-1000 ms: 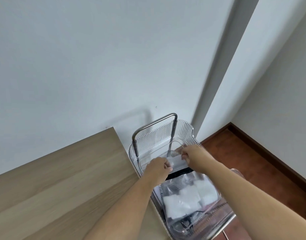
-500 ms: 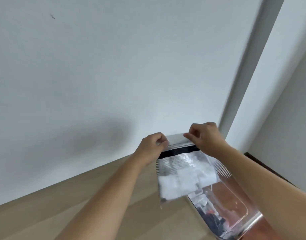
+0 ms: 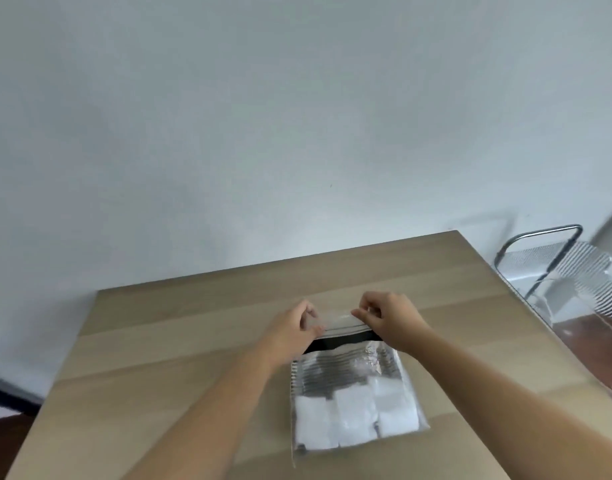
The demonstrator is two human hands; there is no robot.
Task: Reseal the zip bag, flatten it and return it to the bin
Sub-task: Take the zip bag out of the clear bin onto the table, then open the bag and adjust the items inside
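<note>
A clear zip bag (image 3: 355, 400) lies flat on the wooden table (image 3: 180, 358), with several white pads inside its near end and a black strip under its zip edge. My left hand (image 3: 299, 327) pinches the left end of the zip strip. My right hand (image 3: 387, 320) pinches the right end of the same strip. The far edge of the bag is lifted slightly between the two hands. The clear ribbed bin (image 3: 574, 271) with a metal handle stands off the table's right side.
A plain white wall runs behind the table. Reddish wood floor (image 3: 595, 327) shows at the right beyond the bin. The table's far edge is close behind the hands, and its right edge runs next to the bin.
The bag has come out of the bin and moved left, from hanging in the air to lying on the table. Both hands kept their hold on its zip edge.
</note>
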